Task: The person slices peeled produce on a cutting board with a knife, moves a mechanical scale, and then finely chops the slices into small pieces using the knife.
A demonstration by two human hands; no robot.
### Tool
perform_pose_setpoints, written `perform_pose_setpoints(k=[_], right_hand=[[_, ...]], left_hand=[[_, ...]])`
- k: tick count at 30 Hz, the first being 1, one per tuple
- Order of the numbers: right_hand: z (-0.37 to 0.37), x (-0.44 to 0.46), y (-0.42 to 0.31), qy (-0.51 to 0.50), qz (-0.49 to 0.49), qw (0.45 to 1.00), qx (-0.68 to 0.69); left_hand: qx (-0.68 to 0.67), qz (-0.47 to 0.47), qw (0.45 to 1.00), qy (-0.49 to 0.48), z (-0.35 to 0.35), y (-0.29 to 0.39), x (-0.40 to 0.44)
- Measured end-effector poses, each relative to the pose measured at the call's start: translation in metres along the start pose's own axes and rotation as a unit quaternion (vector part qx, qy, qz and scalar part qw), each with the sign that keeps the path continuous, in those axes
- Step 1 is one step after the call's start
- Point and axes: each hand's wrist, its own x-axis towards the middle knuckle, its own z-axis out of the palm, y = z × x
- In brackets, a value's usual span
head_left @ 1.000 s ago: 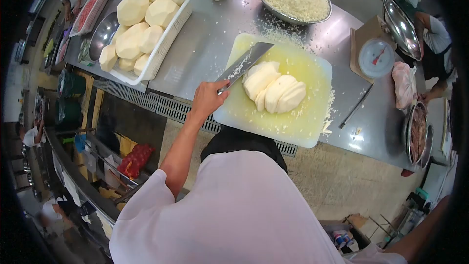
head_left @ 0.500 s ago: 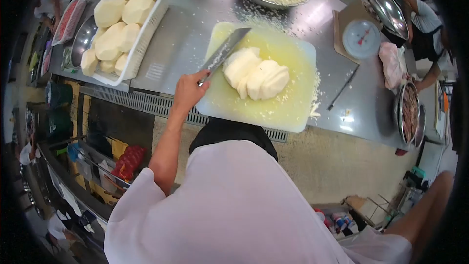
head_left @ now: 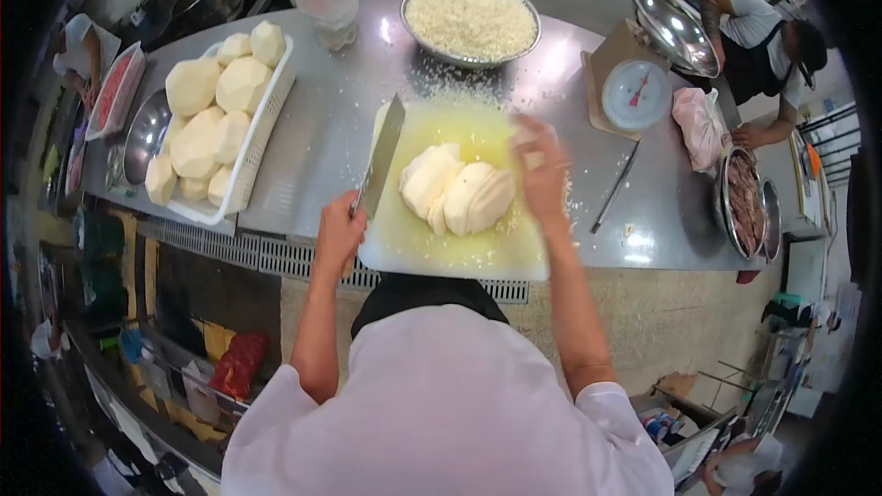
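Observation:
My left hand [head_left: 339,234] is closed on the handle of a broad-bladed knife [head_left: 380,152]. The blade points away from me over the left edge of a yellowish cutting board [head_left: 404,255]. Sliced, peeled pale root vegetable [head_left: 457,191] sits in two leaning clumps on the board, right of the blade and apart from it. My right hand [head_left: 542,165] is raised over the board's right side, its fingers smeared by motion. Whether it holds anything does not show. Small pale shreds are scattered around the board.
A white crate [head_left: 267,124] of whole peeled vegetables stands left. Beyond the board is a metal bowl [head_left: 471,62] of chopped pale bits. To the right are a dial scale [head_left: 637,96], a thin rod [head_left: 616,188], a bag [head_left: 695,127] and a bowl of meat [head_left: 742,202] near another person [head_left: 772,46].
My right hand has come into view over the board's right side. My left hand has drawn slightly back and left with the knife, whose blade now stands more upright and farther from the slices.

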Motion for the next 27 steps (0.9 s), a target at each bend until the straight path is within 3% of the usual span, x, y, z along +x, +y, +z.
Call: perform_pose_setpoints(k=[3, 6, 11, 13, 15, 17, 19, 21, 23, 25, 27], right_hand=[[0.08, -0.049, 0.034, -0.076, -0.003, 0.982, -0.173], [0.116, -0.079, 0.017, -0.134, -0.016, 0.951, -0.277], [0.112, -0.089, 0.02, -0.163, -0.023, 0.943, -0.289], [0.113, -0.084, 0.023, -0.165, -0.027, 0.94, -0.299], [0.117, -0.082, 0.024, -0.165, -0.035, 0.938, -0.304], [0.117, -0.08, 0.026, -0.161, -0.019, 0.935, -0.314], [0.12, -0.076, 0.023, -0.197, 0.011, 0.927, -0.318], [0.133, -0.073, 0.015, -0.192, 0.049, 0.922, -0.333], [0.143, -0.077, 0.01, -0.186, 0.008, 0.931, -0.313], [0.148, -0.08, 0.015, -0.181, 0.018, 0.93, -0.32], [0.141, -0.084, 0.019, -0.183, 0.003, 0.93, -0.32]], left_hand=[[-0.002, 0.002, 1.0, 0.012, 0.004, -0.009, -0.003], [-0.035, -0.006, 0.999, -0.006, -0.001, -0.016, -0.003], [-0.085, 0.022, 0.995, -0.042, -0.01, -0.025, -0.003], [-0.14, -0.047, 0.987, -0.056, -0.014, -0.032, 0.0], [-0.131, -0.04, 0.989, -0.063, -0.021, -0.038, -0.002], [-0.121, -0.036, 0.989, -0.072, -0.027, -0.045, -0.007], [-0.197, -0.036, 0.98, -0.014, -0.034, -0.051, -0.011], [-0.188, -0.048, 0.98, -0.038, -0.045, -0.05, -0.012], [-0.177, -0.063, 0.98, -0.06, -0.049, -0.05, -0.012], [-0.2, -0.072, 0.977, -0.011, -0.051, -0.05, -0.012], [-0.186, -0.073, 0.979, -0.041, -0.056, -0.059, -0.005]])
